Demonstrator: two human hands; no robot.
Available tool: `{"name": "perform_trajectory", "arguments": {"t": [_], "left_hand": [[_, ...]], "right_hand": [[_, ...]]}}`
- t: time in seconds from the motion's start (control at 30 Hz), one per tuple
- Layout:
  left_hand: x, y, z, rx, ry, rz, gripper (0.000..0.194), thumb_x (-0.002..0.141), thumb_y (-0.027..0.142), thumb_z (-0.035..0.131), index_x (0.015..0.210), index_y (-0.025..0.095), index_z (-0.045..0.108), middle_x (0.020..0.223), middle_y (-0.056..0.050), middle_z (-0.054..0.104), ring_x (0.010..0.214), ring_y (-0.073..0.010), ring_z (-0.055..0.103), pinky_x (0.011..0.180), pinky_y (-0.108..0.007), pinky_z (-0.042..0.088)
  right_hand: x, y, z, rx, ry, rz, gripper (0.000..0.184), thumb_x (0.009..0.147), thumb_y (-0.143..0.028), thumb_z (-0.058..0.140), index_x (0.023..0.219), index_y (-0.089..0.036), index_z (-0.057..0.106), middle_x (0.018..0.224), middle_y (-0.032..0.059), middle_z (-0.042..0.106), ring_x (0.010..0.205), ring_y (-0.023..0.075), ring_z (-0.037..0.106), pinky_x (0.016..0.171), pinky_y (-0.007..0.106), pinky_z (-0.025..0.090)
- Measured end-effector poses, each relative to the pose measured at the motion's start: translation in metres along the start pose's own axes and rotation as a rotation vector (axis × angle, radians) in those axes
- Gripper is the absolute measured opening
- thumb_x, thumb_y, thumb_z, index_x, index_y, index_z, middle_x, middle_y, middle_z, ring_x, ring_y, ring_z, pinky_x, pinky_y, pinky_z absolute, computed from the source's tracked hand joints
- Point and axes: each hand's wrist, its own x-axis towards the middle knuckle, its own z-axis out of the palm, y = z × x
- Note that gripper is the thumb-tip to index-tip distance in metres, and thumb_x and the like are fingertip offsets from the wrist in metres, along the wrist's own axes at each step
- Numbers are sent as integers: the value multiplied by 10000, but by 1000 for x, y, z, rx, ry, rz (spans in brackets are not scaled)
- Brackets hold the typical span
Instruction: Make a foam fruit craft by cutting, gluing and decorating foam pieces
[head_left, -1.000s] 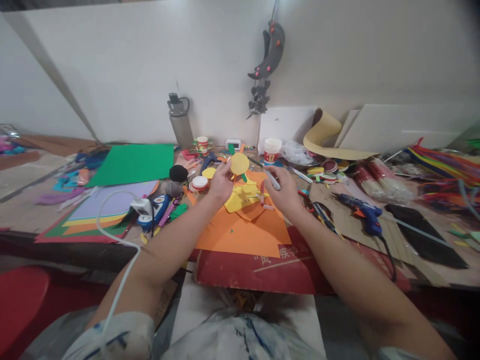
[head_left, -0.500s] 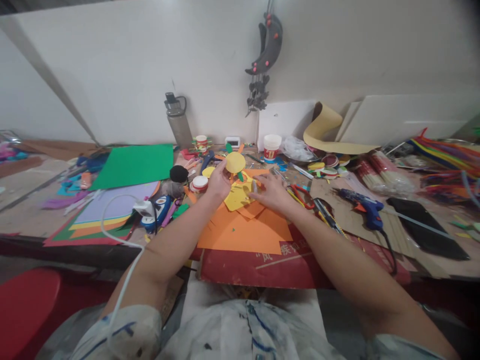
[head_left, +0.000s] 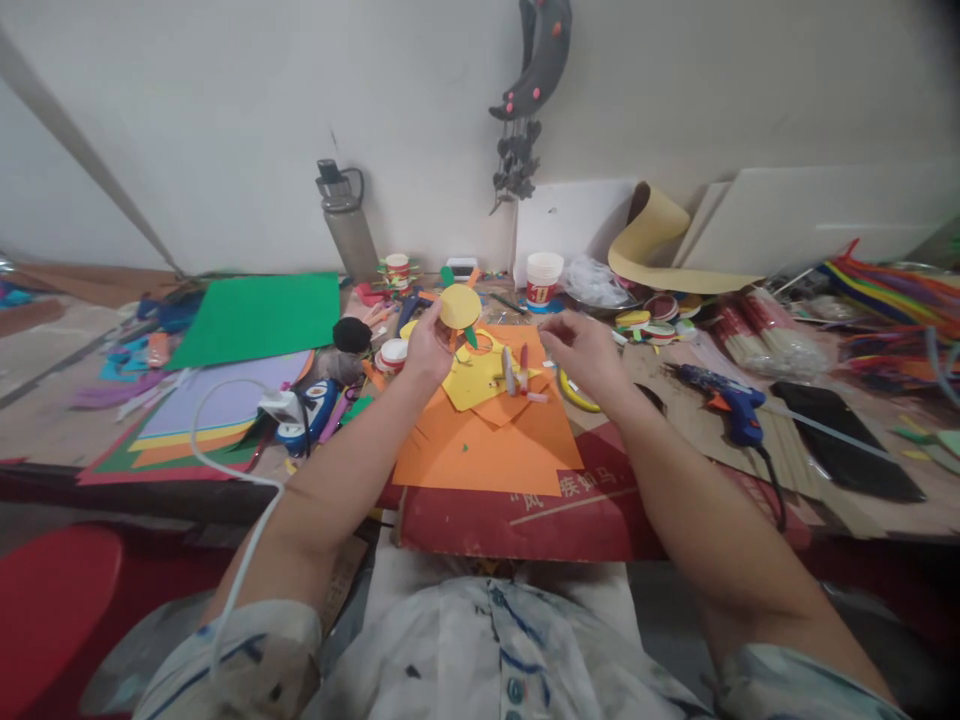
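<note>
My left hand (head_left: 433, 347) is closed on the edge of a round yellow paper disc (head_left: 460, 306) with green and orange tabs sticking out around it. The disc is held up above the work area, facing me. To its right, my right hand (head_left: 581, 350) has its fingers curled together near the scissors' yellow handle (head_left: 576, 392); whether anything is between the fingertips, I cannot make out. Between and below the hands, cut yellow paper (head_left: 469, 386) lies on orange sheets (head_left: 480, 455). A few small marker-like sticks (head_left: 509, 371) rest on that paper.
A blue glue gun (head_left: 739, 405) and a black phone-like slab (head_left: 844, 440) lie right. A paper cup (head_left: 543, 279) stands at the back, a grey bottle (head_left: 348, 225) back left. Green card (head_left: 259, 318), coloured sheets (head_left: 217, 400) and a white cable (head_left: 247, 478) are left.
My right hand has moved right, away from the yellow paper, and its fingers have drawn together. The small sticks now show on the paper. My left hand keeps the disc, slightly shifted left.
</note>
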Motion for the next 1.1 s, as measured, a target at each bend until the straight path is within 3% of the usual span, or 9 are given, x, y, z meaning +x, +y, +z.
{"name": "perform_trajectory", "arguments": {"t": [0.1,0.27,0.4,0.53,0.63,0.73,0.9,1.1], "left_hand": [[-2,2,1,2,-15,7,240,904,361,678,1081,203,715,939,-33,793,875,-166,729,699,-240,542],[-12,8,6,-11,-108,48,80,881,249,681,946,203,687,885,-9,753,781,-131,686,683,-233,514],[-24,7,12,37,-227,70,132,813,202,769,901,193,671,905,-4,743,819,-128,689,755,-231,516],[-34,1,17,95,-270,-47,184,804,240,822,911,179,684,936,-27,763,879,-153,712,818,-261,546],[-40,-5,20,137,-341,-113,222,795,278,858,920,160,716,943,-49,777,848,-156,721,805,-270,561],[-43,-8,21,171,-373,-123,251,784,306,888,870,145,715,889,-39,759,777,-136,704,745,-251,550],[-42,-9,19,263,-323,-127,278,779,336,900,879,150,719,835,-8,723,699,-91,655,616,-201,472],[-40,-10,14,316,-348,-141,347,717,349,942,808,140,680,798,-6,701,676,-84,631,635,-210,472]], "right_hand": [[-5,3,10,-36,-60,-76,106,852,-231,597,831,-201,697,786,32,709,717,183,605,720,346,469],[-10,7,20,-59,14,-188,208,843,-189,561,992,-203,706,1046,106,718,870,221,629,804,400,529],[-12,9,22,-46,37,-149,365,837,-308,645,1187,-215,683,1205,139,675,1095,282,614,896,457,542],[-10,9,26,76,-3,-42,505,847,-484,667,1262,-196,654,1259,149,682,1138,278,613,953,466,517],[-9,6,28,217,-105,34,481,847,-557,641,1161,-196,688,1152,109,732,1016,240,637,891,412,509],[-9,2,26,319,-186,125,418,799,-594,666,932,-199,701,918,51,734,835,202,621,796,360,489],[-9,1,23,376,-156,252,435,733,-650,725,744,-229,612,698,-10,614,674,166,526,661,314,436],[-8,4,25,399,-87,229,423,752,-637,728,743,-227,623,691,-11,621,712,175,558,674,309,462]]}}
